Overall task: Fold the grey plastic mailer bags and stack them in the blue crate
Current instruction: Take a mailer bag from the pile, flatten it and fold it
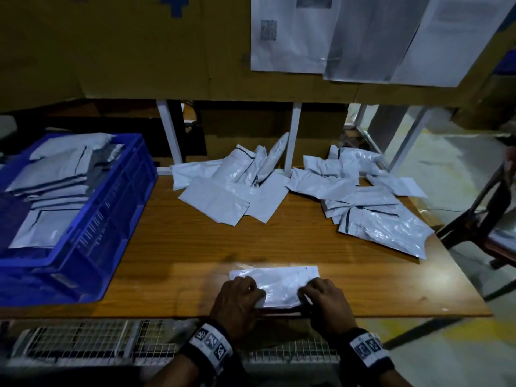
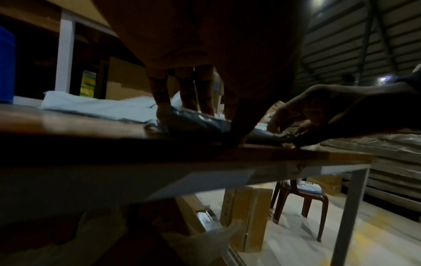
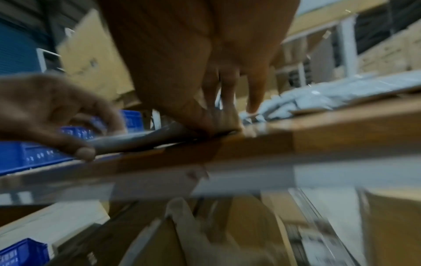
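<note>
A grey mailer bag (image 1: 282, 282) lies flat at the front edge of the wooden table (image 1: 173, 247). My left hand (image 1: 255, 296) pinches its near left edge and my right hand (image 1: 305, 296) its near right edge, fingers on top. In the left wrist view the fingers (image 2: 184, 97) press down on the bag (image 2: 196, 122). The blurred right wrist view has thumb and fingers (image 3: 218, 117) closed on the bag (image 3: 136, 140). The blue crate (image 1: 111, 219) stands at the table's left and holds several folded bags.
Two loose heaps of grey bags (image 1: 231, 185) (image 1: 371, 210) lie at the back and right of the table. A dark chair (image 1: 488, 219) stands off the right edge. White shelf legs (image 1: 293, 135) rise behind the heaps. A wire grid (image 1: 83, 339) runs below the front edge.
</note>
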Motion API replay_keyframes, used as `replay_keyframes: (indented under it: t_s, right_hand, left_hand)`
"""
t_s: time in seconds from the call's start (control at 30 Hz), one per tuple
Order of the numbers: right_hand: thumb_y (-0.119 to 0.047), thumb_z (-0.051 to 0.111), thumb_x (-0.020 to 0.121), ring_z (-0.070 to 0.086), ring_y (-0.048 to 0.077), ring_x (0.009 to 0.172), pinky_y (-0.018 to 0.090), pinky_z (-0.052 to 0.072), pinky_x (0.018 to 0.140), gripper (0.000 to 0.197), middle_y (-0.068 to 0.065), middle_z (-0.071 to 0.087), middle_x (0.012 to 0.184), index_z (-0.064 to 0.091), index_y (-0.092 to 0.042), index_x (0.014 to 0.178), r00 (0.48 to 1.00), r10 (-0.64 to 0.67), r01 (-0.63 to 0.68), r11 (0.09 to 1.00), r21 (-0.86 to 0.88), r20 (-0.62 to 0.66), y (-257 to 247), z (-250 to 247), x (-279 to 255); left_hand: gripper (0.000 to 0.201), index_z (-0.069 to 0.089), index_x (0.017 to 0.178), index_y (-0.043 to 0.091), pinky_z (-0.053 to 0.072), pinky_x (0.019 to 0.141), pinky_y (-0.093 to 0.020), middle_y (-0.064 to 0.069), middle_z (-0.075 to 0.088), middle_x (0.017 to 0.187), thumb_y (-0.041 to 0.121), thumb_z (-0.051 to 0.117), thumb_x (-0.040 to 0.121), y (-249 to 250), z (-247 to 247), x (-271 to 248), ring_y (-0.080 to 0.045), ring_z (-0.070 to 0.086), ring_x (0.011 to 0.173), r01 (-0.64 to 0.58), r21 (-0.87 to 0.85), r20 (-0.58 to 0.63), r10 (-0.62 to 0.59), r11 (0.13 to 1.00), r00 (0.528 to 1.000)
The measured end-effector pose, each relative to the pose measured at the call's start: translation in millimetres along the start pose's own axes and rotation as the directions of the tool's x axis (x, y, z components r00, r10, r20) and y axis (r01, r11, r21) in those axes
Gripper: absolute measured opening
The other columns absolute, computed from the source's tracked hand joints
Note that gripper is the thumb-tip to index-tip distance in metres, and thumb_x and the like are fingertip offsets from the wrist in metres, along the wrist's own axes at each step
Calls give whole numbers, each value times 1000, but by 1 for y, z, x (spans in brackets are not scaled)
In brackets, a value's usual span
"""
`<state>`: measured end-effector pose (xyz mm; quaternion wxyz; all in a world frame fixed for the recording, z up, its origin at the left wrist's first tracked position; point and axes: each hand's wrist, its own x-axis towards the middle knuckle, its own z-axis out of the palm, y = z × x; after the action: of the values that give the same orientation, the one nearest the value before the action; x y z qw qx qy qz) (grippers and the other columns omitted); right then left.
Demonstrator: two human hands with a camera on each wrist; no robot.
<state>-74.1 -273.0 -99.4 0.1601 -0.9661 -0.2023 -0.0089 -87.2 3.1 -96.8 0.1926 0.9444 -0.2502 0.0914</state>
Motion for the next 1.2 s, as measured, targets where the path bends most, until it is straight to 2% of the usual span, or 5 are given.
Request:
replay_keyframes:
  t_s: [0.17, 0.3, 0.4, 0.5, 1.2]
  right_hand:
    - [-32, 59, 74, 58, 20, 97, 36, 48, 73, 20, -11, 61, 104, 63, -34, 93, 996, -57, 59, 998, 23, -70, 0, -12, 1]
    - [-40, 56, 97, 62, 22, 116, 40, 52, 95, 29, -1, 67, 123, 69, -24, 118, 986, -86, 80, 996, -48, -140, -11, -6, 28]
    - [-49, 25, 108, 39, 26, 148, 54, 31, 119, 57, 5, 45, 158, 54, -16, 146, 1000, -21, 20, 996, -83, -2, -21, 17, 45]
    - [-58, -4, 104, 9, 23, 158, 52, -3, 123, 79, 4, 13, 168, 27, -12, 161, 993, 15, -4, 995, -96, 115, -23, 40, 42]
    - [-46, 14, 108, 16, 19, 157, 55, 11, 126, 64, 7, 25, 168, 31, -12, 160, 993, 99, -88, 985, -146, 69, -33, 47, 34]
  left_hand:
    - [42, 68, 114, 29, 48, 83, -38, 3, 61, 107, 55, 70, 81, 6, 2, -2, -20, 57, 97, 66, 33, 3, -66, 997, 998]
    - [41, 69, 126, 19, 52, 98, -46, -7, 67, 125, 42, 51, 97, 16, 0, 26, -27, 63, 115, 130, 70, -42, -128, 989, 991]
    - [70, 39, 156, 11, 27, 122, -51, -10, 33, 164, 46, 15, 100, 25, 12, 42, -28, 30, 153, 208, 182, 181, -240, 961, 954]
    - [80, 7, 163, 10, -1, 127, -50, -9, 1, 171, 50, -11, 95, 23, 28, 41, -22, -5, 158, 209, 260, 352, -294, 943, 889]
    - [79, 15, 163, 13, 2, 127, -49, -8, 10, 171, 49, -6, 96, 20, 31, 44, -22, 4, 158, 149, 295, 432, -270, 944, 861]
